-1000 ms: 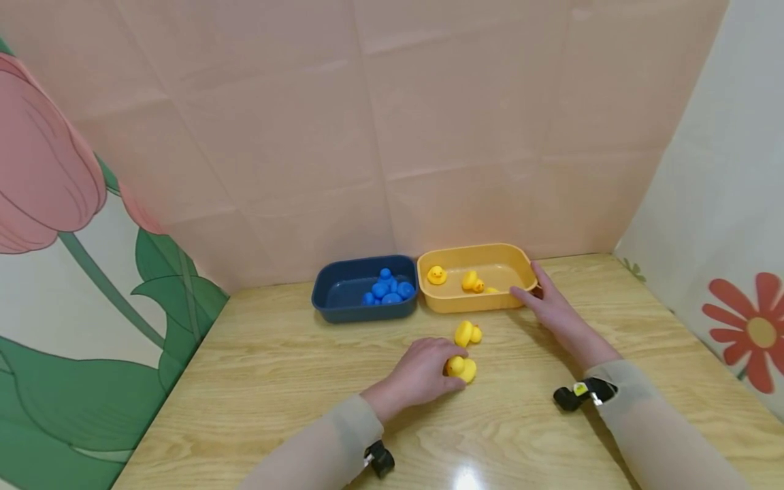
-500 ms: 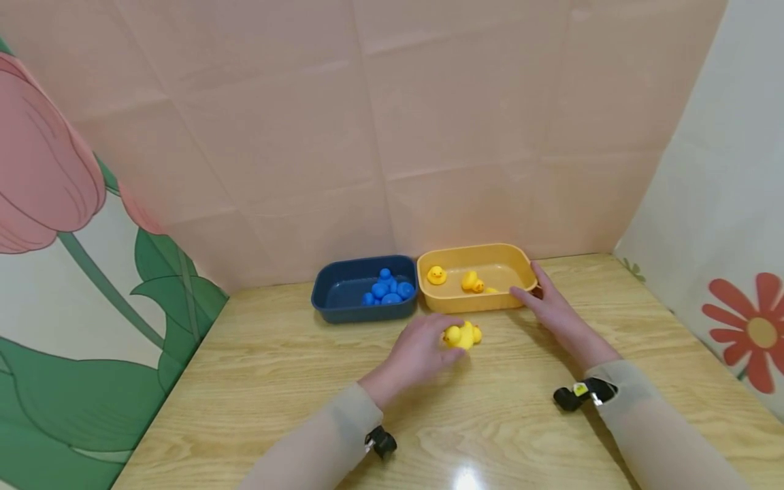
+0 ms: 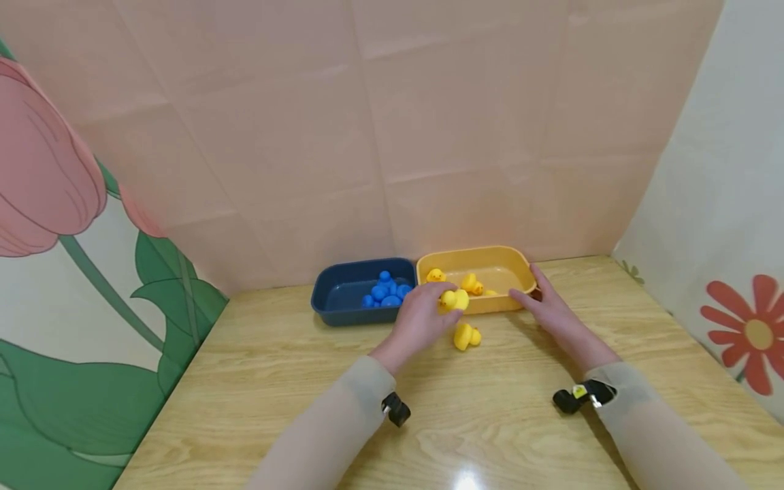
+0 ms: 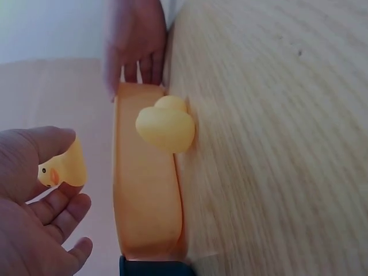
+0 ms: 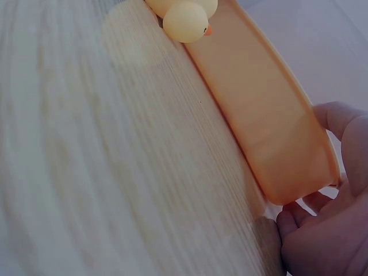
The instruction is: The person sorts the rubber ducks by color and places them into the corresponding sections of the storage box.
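In the head view my left hand (image 3: 422, 314) pinches a yellow rubber duck (image 3: 456, 300) between thumb and fingers, in the air by the front wall of the yellow bin (image 3: 490, 304). The left wrist view shows this duck's beak and one side; fingers cover the rest. My right hand (image 3: 554, 314) holds the bin's right end, its thumb and fingers around the corner. A second yellow duck (image 3: 467, 336) lies tipped over on the table, in front of the bin. Inside the bin are a duck facing me (image 3: 436, 275), a duck on its side (image 3: 471, 283) and a partly hidden yellow piece.
A dark blue bin (image 3: 343, 317) stands left of the yellow one, close against it, with several blue ducks (image 3: 388, 289) heaped at its right side. Both stand on the wooden table (image 3: 275, 367) near the pink back wall (image 3: 275, 136). A white wall with flowers rises at right.
My left hand has lifted the duck off the table and carried it forward, past the tipped duck, to the yellow bin's front wall. The right hand has stayed at the bin's end.
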{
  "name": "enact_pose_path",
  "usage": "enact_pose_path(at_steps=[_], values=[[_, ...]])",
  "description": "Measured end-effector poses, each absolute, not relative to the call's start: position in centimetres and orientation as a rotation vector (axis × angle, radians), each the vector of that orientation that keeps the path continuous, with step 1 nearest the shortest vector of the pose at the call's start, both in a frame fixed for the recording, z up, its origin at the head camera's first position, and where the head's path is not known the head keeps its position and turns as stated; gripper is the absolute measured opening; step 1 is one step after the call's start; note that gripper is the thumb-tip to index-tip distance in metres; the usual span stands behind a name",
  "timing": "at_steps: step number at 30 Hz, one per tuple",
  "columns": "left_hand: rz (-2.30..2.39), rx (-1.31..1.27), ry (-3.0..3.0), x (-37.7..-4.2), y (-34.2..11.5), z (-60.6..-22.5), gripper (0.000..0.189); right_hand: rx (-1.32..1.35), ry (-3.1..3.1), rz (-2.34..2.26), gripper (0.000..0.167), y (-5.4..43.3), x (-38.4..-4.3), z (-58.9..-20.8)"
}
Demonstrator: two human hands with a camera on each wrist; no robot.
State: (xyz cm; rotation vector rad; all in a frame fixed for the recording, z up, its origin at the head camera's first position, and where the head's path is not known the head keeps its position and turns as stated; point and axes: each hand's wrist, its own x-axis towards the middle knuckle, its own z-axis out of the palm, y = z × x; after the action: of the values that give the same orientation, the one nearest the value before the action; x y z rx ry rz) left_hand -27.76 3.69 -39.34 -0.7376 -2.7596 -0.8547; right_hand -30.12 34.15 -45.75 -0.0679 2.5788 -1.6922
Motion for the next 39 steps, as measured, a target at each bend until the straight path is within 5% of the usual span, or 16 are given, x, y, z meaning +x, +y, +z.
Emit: enact_pose_path(at_steps=[23,39], values=[[-0.788,-0.521,-2.766,-32.5,5.8,-39.8,0.051,-0.059,2.589,-1.699,0.114,34.4,-30.3,-46.0],[-0.818,-0.462,-2.785,-32.6,6.2,-40.1,0.061,-0.058,2.588,-1.688,0.115,34.1,-30.5,-46.1]])
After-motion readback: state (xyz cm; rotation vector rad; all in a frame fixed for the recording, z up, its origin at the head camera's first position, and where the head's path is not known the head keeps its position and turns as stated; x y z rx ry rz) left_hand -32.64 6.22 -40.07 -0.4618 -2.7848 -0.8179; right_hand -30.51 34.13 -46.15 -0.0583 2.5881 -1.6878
